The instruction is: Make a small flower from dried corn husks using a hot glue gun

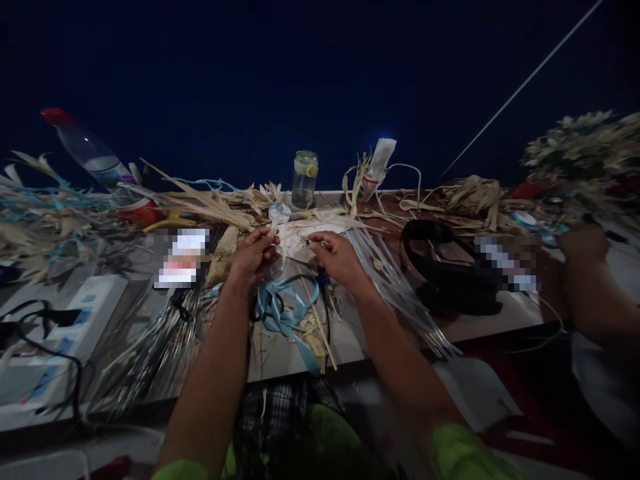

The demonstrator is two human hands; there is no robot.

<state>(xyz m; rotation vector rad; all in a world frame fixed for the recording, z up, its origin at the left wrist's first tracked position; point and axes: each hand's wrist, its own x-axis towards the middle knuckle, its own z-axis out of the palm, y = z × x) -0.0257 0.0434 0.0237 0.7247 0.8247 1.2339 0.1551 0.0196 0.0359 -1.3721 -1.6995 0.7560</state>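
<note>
Near the middle of the table, my left hand (pixel 256 255) is closed in a pinch on a pale strip of dried husk (pixel 284 250), which hangs beside its fingertips. My right hand (pixel 336 257) is a little to the right, its thumb and forefinger pinched round a small dark thing (pixel 305 241) too small to name. The two hands are apart. Light blue ribbon (pixel 285 303) lies looped on the table below and between them. More pale husk strips (pixel 330 219) lie just beyond the fingers.
A lidded jar (pixel 305 180) stands behind the hands. Clear strips (pixel 395 280) and a black headband-like object (pixel 450 287) lie right; thin wires (pixel 160 347), a lit phone (pixel 183 259) and a power strip (pixel 83 340) lie left. Another person's arm (pixel 595 287) rests at the far right.
</note>
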